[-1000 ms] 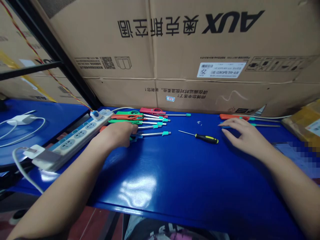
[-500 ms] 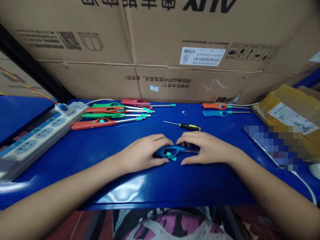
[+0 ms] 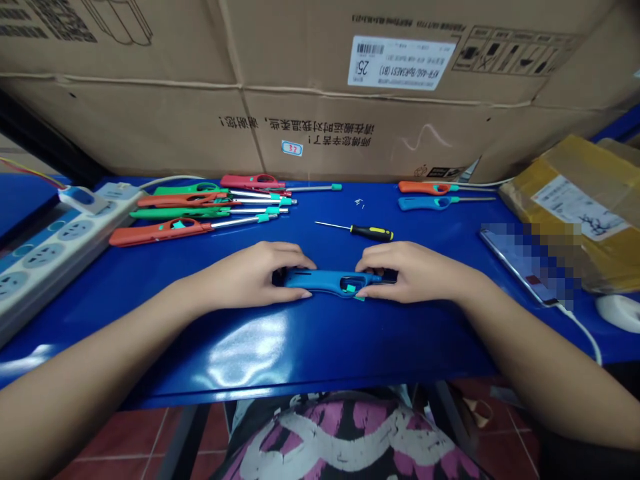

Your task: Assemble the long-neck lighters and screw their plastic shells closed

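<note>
A blue long-nosed lighter [image 3: 325, 281] lies crosswise in the middle of the blue table [image 3: 320, 340]. My left hand [image 3: 255, 273] is closed round its handle end. My right hand [image 3: 407, 270] is closed round the other end, where the metal tube starts; the tube itself is hidden under the fingers. A small screwdriver [image 3: 367, 232] with a black and yellow handle lies just beyond the hands.
Several red and green lighters [image 3: 200, 210] are heaped at the back left beside a white power strip [image 3: 45, 247]. A red lighter and a blue lighter [image 3: 440, 195] lie back right. Large cardboard boxes [image 3: 320, 87] wall the rear. A phone [image 3: 525, 263], a package and a white mouse sit right.
My left hand took a blue lighter from the pile and brought it to the table's middle. My right hand came in to grip its other end. The hands have slid apart along it.
</note>
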The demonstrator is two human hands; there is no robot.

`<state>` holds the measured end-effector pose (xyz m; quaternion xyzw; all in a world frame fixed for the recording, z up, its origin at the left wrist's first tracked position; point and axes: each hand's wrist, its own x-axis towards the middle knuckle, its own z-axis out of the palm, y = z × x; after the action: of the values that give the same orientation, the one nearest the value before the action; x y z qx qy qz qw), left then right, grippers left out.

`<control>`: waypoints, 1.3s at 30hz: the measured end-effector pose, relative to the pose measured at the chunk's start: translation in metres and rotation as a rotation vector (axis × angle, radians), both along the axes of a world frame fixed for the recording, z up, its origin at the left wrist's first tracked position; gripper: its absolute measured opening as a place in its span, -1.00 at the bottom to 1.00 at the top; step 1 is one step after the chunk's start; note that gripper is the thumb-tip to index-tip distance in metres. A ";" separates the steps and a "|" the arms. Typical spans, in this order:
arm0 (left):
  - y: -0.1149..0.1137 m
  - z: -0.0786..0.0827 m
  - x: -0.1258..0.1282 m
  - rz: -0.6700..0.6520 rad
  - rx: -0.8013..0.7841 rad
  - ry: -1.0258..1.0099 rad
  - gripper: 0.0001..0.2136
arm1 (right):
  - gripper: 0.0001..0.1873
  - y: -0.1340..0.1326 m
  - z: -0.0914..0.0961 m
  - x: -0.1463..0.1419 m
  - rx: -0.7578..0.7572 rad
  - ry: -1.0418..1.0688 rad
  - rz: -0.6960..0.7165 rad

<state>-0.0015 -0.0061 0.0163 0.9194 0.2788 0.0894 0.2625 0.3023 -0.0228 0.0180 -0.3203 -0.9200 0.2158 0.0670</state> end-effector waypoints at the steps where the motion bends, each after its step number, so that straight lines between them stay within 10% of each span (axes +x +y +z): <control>1: 0.000 0.000 0.000 0.001 -0.018 -0.010 -0.68 | -0.68 0.000 0.000 0.000 -0.002 0.002 0.003; 13: -0.001 -0.008 0.005 0.037 -0.032 -0.018 -0.61 | -0.71 0.002 -0.005 0.001 0.004 0.064 0.022; 25: 0.005 -0.009 0.003 0.208 0.130 -0.036 -0.67 | -0.76 0.007 -0.021 -0.007 0.262 0.011 -0.289; 32: -0.002 0.002 -0.001 -0.015 0.331 0.047 -0.64 | -0.71 -0.004 0.003 0.001 0.130 0.036 -0.025; 39: -0.008 -0.003 -0.001 -0.051 0.264 0.064 -0.75 | -0.81 -0.006 0.009 0.004 0.041 -0.171 -0.050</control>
<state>-0.0023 -0.0136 0.0133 0.9552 0.2491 0.0893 0.1326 0.3058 -0.0289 0.0265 -0.3591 -0.9182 0.1672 0.0003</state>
